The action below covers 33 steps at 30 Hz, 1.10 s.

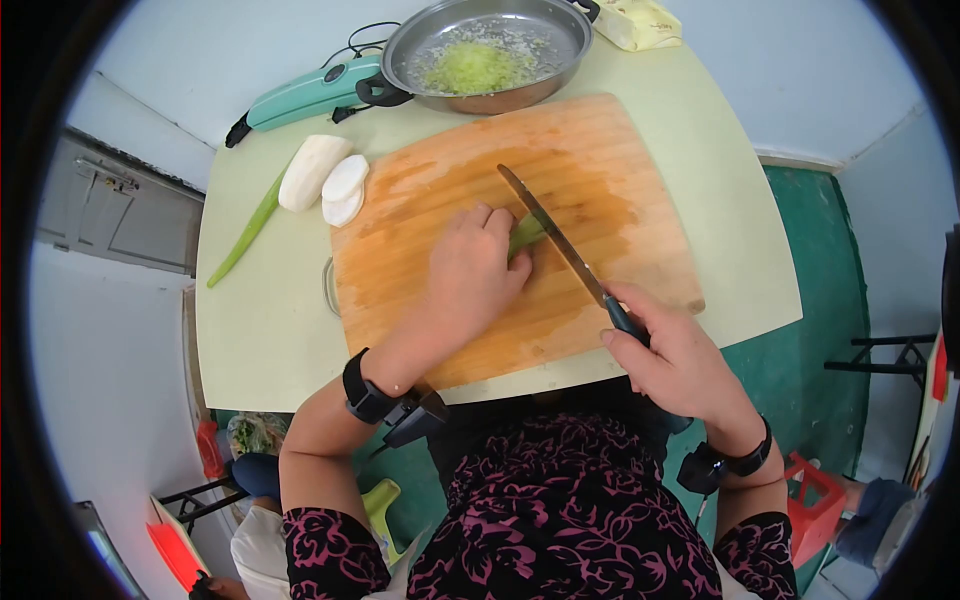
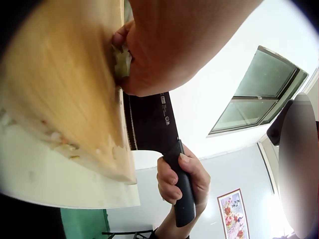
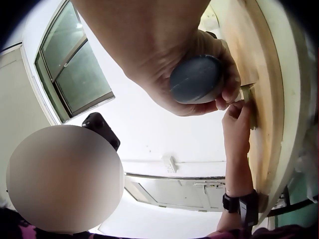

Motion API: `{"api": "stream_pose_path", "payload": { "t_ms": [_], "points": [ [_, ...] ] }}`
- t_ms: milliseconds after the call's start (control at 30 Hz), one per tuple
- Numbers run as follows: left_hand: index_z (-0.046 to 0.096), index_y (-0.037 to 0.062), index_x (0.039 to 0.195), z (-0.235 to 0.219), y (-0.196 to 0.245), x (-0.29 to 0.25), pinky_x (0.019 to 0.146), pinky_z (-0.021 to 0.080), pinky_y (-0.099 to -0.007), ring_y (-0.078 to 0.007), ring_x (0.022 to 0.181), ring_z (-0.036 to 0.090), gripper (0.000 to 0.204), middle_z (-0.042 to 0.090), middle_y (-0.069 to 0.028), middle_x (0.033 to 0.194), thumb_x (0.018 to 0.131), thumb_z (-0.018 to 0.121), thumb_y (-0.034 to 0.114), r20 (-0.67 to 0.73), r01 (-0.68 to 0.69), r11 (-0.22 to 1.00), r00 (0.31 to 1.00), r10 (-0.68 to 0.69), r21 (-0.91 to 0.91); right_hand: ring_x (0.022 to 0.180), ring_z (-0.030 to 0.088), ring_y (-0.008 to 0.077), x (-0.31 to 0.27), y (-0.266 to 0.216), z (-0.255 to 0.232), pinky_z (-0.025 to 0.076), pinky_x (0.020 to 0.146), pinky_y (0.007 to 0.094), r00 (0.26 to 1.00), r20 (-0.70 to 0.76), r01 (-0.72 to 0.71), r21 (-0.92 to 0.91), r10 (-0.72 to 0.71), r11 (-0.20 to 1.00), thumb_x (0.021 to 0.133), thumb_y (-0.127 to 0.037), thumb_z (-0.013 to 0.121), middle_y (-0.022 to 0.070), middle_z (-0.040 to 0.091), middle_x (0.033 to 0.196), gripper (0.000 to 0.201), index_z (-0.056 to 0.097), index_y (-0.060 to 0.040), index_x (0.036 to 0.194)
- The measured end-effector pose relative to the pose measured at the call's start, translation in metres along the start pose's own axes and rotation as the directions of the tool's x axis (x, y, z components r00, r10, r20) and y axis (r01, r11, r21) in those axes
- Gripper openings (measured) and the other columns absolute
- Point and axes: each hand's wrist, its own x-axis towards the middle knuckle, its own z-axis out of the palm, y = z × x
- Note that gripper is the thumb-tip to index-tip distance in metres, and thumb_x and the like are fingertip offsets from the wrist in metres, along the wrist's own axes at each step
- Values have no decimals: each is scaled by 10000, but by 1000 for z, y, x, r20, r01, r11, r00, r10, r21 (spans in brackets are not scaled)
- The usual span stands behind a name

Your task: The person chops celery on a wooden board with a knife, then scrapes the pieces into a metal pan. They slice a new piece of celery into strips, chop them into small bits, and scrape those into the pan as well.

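On the wooden cutting board point(image 1: 450, 190) my left hand point(image 1: 472, 270) presses down on a pale green vegetable piece point(image 1: 525, 232), fingers curled over it. My right hand point(image 1: 672, 355) grips the dark handle of a knife point(image 1: 560, 240), whose blade lies against the vegetable just right of my left fingers. In the left wrist view the vegetable point(image 2: 122, 62) shows under my fingers, with the knife blade point(image 2: 149, 122) and right hand point(image 2: 182, 181) beyond. The right wrist view shows the knife handle's butt point(image 3: 197, 79) in my fist.
A peeled white radish point(image 1: 312, 170) with two cut slices point(image 1: 345, 190) and a green strip point(image 1: 245, 235) lie left of the board. A steel pan point(image 1: 485, 55) of shredded greens and a teal appliance point(image 1: 305, 95) sit at the table's far edge.
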Motion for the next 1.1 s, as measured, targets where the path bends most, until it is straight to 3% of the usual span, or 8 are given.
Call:
{"api": "stream_pose_path", "payload": {
  "t_ms": [233, 333, 433, 533, 633, 733, 833, 1100],
  "points": [
    [631, -8, 968, 1, 0, -2, 752, 483, -403, -335, 872, 589, 306, 610, -156, 904, 735, 727, 165, -23, -12, 1000, 1000, 11, -14, 639, 543, 320, 5, -9, -16, 415, 607, 388, 999, 13, 30, -93, -29, 995, 887, -170, 537, 181, 520, 703, 400, 488, 61, 1209],
    [636, -6, 977, -2, 0, 0, 761, 479, -393, -326, 884, 586, 312, 614, -150, 921, 729, 738, 154, -67, -76, 997, 995, 76, 10, 672, 552, 365, 9, -5, -15, 418, 626, 417, 998, -2, 67, -121, -68, 990, 888, -181, 523, 205, 539, 724, 399, 490, 63, 1203],
    [637, -8, 959, -1, -1, 2, 768, 477, -389, -324, 889, 582, 290, 615, -152, 930, 721, 740, 122, -132, -146, 985, 982, 134, -87, 700, 558, 394, 13, -2, -15, 420, 642, 441, 998, 4, 61, -126, -61, 990, 883, -186, 518, 222, 554, 742, 414, 486, 67, 1209],
    [646, -4, 928, 7, -5, 0, 755, 485, -383, -325, 874, 590, 245, 626, -147, 920, 718, 737, 83, -132, -140, 982, 984, 123, -129, 729, 567, 400, 16, -3, -18, 421, 655, 457, 999, 30, 31, -167, -26, 986, 871, -161, 506, 244, 558, 749, 340, 509, 72, 1117],
    [653, -6, 886, 9, -8, 0, 734, 496, -372, -319, 848, 603, 195, 641, -137, 896, 714, 730, 42, -144, -141, 977, 983, 118, -163, 716, 575, 420, 21, 0, -22, 428, 650, 481, 996, 25, 91, -372, -88, 924, 856, -136, 499, 250, 569, 732, 242, 495, 64, 991],
    [659, -5, 836, 9, -8, 2, 700, 507, -361, -310, 807, 617, 146, 650, -128, 867, 708, 727, 9, -175, -220, 964, 965, 193, -150, 667, 571, 434, 22, -13, -24, 437, 637, 501, 998, 11, 64, -458, -66, 887, 852, -117, 496, 234, 571, 688, 177, 457, 44, 916],
    [660, -8, 808, 11, -6, 0, 679, 513, -354, -298, 782, 622, 125, 652, -124, 858, 704, 729, -2, -192, -236, 965, 959, 211, -116, 606, 569, 418, 18, -11, -17, 453, 580, 490, 968, -32, 194, -535, -250, 823, 847, -94, 511, 206, 569, 650, 181, 447, 43, 945],
    [665, -9, 783, 14, -4, -1, 658, 518, -351, -282, 763, 624, 117, 657, -116, 854, 691, 736, -5, -193, -240, 970, 954, 228, -44, 543, 574, 357, 15, -6, -9, 457, 485, 422, 943, 48, 294, -585, -330, 755, 814, -41, 533, 193, 563, 657, 181, 444, 34, 953]
  ]
}}
